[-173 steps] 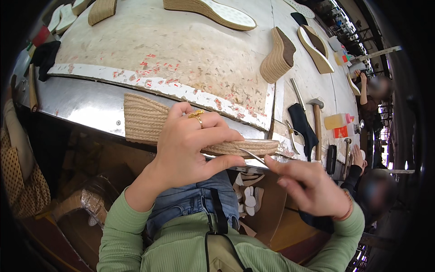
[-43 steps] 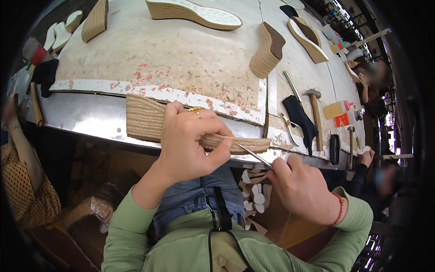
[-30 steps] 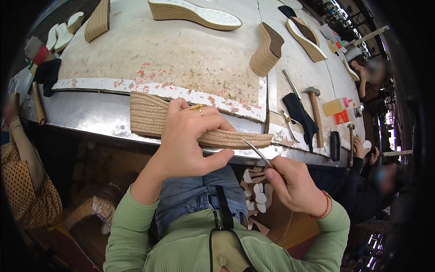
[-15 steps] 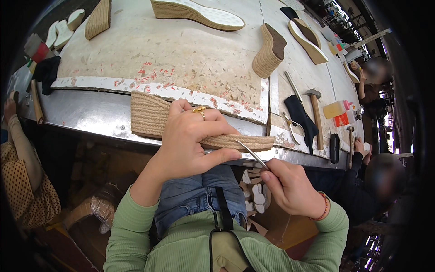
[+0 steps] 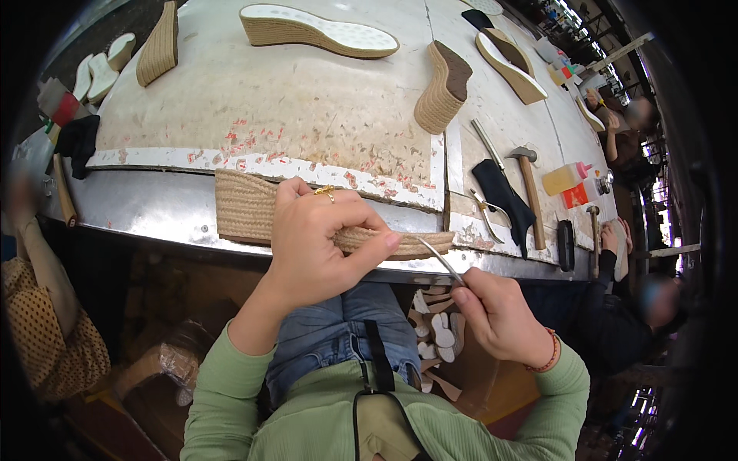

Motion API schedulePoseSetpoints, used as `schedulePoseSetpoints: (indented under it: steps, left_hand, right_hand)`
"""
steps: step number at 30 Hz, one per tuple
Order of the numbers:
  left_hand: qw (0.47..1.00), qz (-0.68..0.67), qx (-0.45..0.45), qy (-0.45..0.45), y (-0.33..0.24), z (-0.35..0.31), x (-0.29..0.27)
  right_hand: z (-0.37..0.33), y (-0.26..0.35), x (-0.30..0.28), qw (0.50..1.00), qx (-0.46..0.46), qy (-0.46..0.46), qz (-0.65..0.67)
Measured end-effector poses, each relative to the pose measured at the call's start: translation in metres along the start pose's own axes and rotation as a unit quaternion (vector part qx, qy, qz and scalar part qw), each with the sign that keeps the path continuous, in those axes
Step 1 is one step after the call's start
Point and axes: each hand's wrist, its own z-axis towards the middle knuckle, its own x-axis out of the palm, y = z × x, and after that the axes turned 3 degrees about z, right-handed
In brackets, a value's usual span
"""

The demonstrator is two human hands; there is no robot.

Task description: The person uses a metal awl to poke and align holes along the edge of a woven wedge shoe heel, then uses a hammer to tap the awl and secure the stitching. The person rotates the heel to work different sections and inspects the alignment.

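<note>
Left hand [image 5: 315, 246]: wrapped around jute wedge sole [image 5: 254, 211], bracing it on table edge [image 5: 154, 211]. Right hand [image 5: 503, 315], four o'clock of it: pinching thin metal tool [image 5: 440, 260], tip angled toward sole's rope.

Your jute-wrapped wedge sole [image 5: 254, 211] lies on its side at frame centre, against the workbench's front edge: thick heel end left, thin toe end tapering right. Your thin metal tool [image 5: 440, 259] sits just right of centre, tip at the toe end, slanting down-right.
</note>
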Motion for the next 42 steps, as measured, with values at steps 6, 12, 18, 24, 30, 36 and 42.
schedulePoseSetpoints:
  steps: [6,12,18,24,30,36,42]
  left_hand:
    - [1.000,0.022,-0.009,-0.001,-0.004,0.002,0.004]
    - [0.999,0.017,0.012,0.050,0.004,-0.004,-0.010]
    - [0.997,0.037,0.023,0.062,0.002,-0.004,-0.009]
    - [0.997,0.059,0.017,0.055,0.004,-0.003,-0.005]
    - [0.997,0.055,0.028,0.042,0.003,-0.005,-0.007]
    - [0.992,0.114,0.047,0.013,-0.001,-0.005,0.000]
    - [0.983,0.167,0.066,-0.027,0.009,-0.006,0.005]
  right_hand:
    - [0.000,0.000,0.003,0.999,-0.009,-0.006,-0.044]
    - [0.012,-0.014,-0.022,0.995,0.029,-0.068,0.069]
    - [0.073,-0.129,-0.076,0.940,0.087,-0.330,-0.026]
    - [0.130,-0.194,-0.084,0.923,0.057,-0.343,-0.165]
    - [0.103,-0.176,-0.103,0.917,0.041,-0.372,-0.138]
    - [0.032,-0.192,-0.098,0.902,0.243,-0.319,-0.162]
    - [0.041,-0.243,-0.083,0.898,0.211,-0.316,-0.221]
